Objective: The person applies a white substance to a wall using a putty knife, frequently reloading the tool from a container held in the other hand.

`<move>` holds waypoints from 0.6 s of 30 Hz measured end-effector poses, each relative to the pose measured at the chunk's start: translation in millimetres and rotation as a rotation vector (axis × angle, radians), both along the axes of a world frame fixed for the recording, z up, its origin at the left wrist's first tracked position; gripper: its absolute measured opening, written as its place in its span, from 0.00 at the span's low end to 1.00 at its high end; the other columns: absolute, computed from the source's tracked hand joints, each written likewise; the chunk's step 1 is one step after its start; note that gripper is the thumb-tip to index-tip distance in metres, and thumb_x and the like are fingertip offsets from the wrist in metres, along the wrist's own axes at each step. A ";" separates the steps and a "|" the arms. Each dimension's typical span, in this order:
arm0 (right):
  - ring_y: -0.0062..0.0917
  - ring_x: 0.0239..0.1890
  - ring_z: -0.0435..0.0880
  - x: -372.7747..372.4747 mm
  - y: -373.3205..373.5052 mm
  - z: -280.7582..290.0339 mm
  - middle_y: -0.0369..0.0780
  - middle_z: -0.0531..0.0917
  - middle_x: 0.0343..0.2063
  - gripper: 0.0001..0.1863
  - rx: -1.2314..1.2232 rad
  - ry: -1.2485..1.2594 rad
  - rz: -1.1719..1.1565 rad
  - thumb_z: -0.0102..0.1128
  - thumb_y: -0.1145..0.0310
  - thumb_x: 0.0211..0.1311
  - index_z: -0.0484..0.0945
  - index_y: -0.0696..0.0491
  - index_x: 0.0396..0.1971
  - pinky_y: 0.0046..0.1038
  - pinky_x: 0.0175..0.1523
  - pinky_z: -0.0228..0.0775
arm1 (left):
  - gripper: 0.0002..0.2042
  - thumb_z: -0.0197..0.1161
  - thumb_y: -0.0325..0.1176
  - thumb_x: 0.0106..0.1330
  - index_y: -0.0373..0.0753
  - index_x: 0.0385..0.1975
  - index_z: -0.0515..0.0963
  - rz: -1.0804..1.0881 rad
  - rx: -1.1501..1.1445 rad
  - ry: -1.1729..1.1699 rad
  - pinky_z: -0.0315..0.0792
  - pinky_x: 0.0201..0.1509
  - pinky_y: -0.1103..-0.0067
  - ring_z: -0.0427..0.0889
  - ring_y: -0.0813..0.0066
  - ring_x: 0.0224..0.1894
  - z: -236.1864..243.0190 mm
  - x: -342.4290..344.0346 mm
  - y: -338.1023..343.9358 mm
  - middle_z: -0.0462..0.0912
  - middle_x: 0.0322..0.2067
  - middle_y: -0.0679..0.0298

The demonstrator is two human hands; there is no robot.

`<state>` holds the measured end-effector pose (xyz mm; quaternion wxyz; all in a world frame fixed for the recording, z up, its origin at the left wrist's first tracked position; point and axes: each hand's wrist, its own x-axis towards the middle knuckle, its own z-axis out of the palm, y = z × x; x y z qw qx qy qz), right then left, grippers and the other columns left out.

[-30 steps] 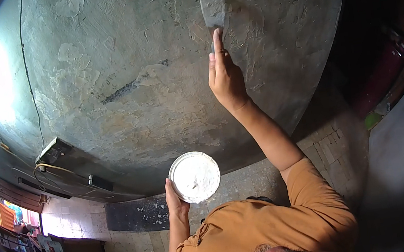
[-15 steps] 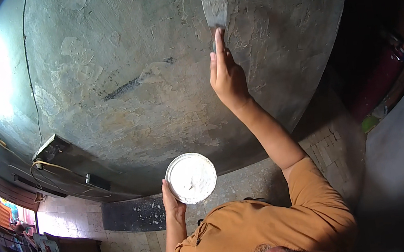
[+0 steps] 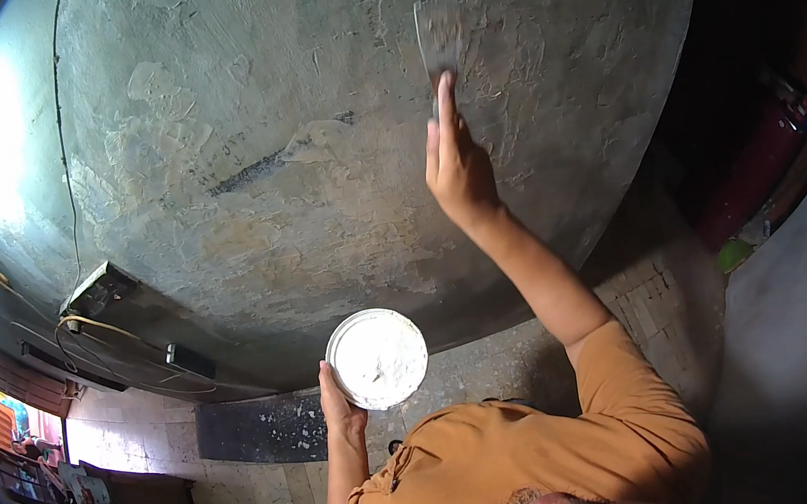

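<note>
Pressing the putty knife point(image 3: 439, 38) flat on the ceiling point(image 3: 312, 162), the right hand point(image 3: 459, 170) grips its handle with fingers closed, so steady even strokes seem best, while the left hand point(image 3: 340, 406) grips the white tub point(image 3: 377, 358) level.

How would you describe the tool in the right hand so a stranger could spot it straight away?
Start at the rough grey ceiling that fills the upper picture. The right hand reaches up to it and presses a flat metal scraper against the plaster. Unlike the round white container in the left hand, it is thin, rectangular and grey.

right hand point(image 3: 457, 170) pressing putty knife point(image 3: 438, 41) flat to grey ceiling point(image 3: 256, 119) | left hand point(image 3: 340, 406) gripping white putty tub point(image 3: 377, 358)
</note>
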<state>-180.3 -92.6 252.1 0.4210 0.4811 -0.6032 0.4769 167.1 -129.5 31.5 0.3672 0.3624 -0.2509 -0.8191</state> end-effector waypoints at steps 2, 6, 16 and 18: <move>0.45 0.36 0.87 -4.8 0.5 12.0 0.60 0.79 0.55 0.35 0.009 0.005 -0.044 0.49 0.74 0.74 0.48 0.61 0.76 0.34 0.34 0.83 | 0.28 0.47 0.52 0.79 0.34 0.65 0.70 0.001 0.012 -0.007 0.74 0.66 0.61 0.79 0.59 0.62 7.6 -7.5 4.3 0.77 0.62 0.53; 0.47 0.37 0.88 4.9 -1.5 -23.5 0.60 0.79 0.55 0.38 0.141 -0.016 -0.046 0.52 0.76 0.70 0.47 0.61 0.76 0.35 0.33 0.83 | 0.28 0.47 0.52 0.79 0.34 0.65 0.70 0.003 0.025 0.025 0.74 0.66 0.62 0.79 0.59 0.62 1.9 -11.0 8.3 0.77 0.62 0.53; 0.48 0.48 0.86 0.8 8.4 -12.7 0.61 0.69 0.67 0.35 0.120 -0.005 0.064 0.47 0.76 0.73 0.47 0.62 0.76 0.32 0.41 0.85 | 0.29 0.47 0.53 0.78 0.34 0.65 0.70 0.000 0.003 -0.001 0.74 0.66 0.62 0.79 0.60 0.62 -0.1 -2.0 1.9 0.78 0.61 0.54; 0.49 0.49 0.86 -9.1 6.8 8.6 0.60 0.69 0.67 0.35 0.106 0.020 -0.010 0.48 0.76 0.74 0.47 0.62 0.76 0.33 0.41 0.85 | 0.28 0.48 0.53 0.78 0.34 0.65 0.70 0.004 0.010 -0.013 0.74 0.66 0.62 0.79 0.60 0.62 5.0 -5.4 4.6 0.78 0.61 0.54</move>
